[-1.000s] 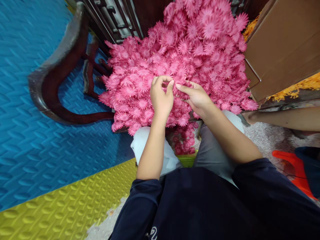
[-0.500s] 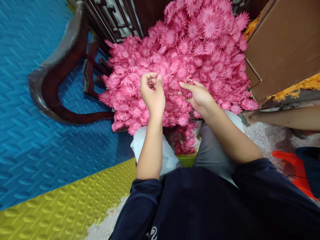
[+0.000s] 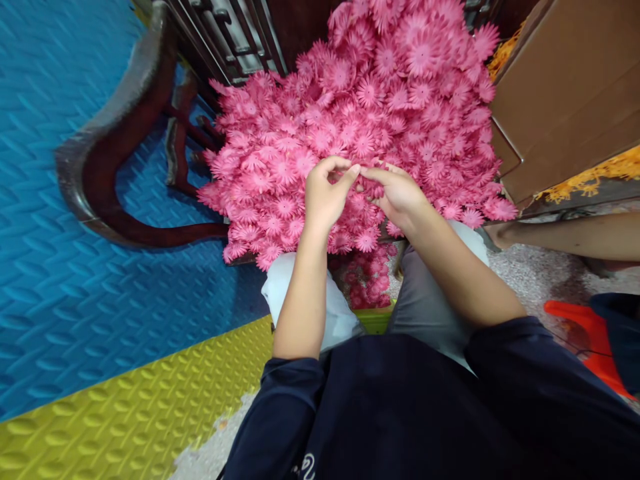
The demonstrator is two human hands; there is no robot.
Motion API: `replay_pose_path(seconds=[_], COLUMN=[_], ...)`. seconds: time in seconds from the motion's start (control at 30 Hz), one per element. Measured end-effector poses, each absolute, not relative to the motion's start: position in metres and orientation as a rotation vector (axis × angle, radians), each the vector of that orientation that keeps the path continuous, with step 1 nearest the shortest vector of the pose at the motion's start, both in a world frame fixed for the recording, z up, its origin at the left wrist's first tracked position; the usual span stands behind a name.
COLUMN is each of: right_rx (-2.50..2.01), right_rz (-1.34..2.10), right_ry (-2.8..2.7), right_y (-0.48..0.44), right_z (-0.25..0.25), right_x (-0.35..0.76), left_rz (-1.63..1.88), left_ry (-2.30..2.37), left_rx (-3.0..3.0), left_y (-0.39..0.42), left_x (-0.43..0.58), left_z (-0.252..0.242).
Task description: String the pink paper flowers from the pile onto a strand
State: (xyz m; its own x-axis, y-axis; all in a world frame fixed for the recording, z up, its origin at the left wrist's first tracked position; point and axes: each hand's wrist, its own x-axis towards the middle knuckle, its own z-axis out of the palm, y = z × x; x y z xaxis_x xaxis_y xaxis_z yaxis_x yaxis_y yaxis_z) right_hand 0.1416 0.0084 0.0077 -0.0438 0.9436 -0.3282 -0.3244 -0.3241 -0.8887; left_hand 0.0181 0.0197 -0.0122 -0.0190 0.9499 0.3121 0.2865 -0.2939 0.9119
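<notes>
Heap of pink flowers (image 3: 380,100) piled ahead of the knees, left hand (image 3: 324,197) and right hand (image 3: 400,195) closed fingertip to fingertip above its near edge, one pink flower (image 3: 373,191) pinched between them, brown box (image 3: 565,87) at right.

A dark wooden chair (image 3: 115,167) with a curved armrest carries a deep heap of pink flowers (image 3: 380,87), which covers its seat and spills over the front edge. The chair stands on a blue mat (image 3: 75,320). A yellow mat (image 3: 150,407) lies edge to edge with the blue one, and beyond them is the bare speckled floor (image 3: 530,273), where a red stool (image 3: 575,327) stands.
</notes>
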Motion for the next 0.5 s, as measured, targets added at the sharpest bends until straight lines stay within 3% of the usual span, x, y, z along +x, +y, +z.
replay_pose_path(seconds=[0.3, 0.5], right_rx=[-1.173, -1.175], right_rz=[1.633, 1.625], right_ry=[-0.726, -0.643], right_y=[0.011, 0.008], right_z=[0.008, 0.014], right_x=[0.141, 0.136], left_rz=[1.658, 1.555], left_ry=[1.772, 1.695], left_rx=[1.413, 1.415], left_y=[0.037, 0.037], left_x=[-0.009, -0.01], left_z=[-0.03, -0.029])
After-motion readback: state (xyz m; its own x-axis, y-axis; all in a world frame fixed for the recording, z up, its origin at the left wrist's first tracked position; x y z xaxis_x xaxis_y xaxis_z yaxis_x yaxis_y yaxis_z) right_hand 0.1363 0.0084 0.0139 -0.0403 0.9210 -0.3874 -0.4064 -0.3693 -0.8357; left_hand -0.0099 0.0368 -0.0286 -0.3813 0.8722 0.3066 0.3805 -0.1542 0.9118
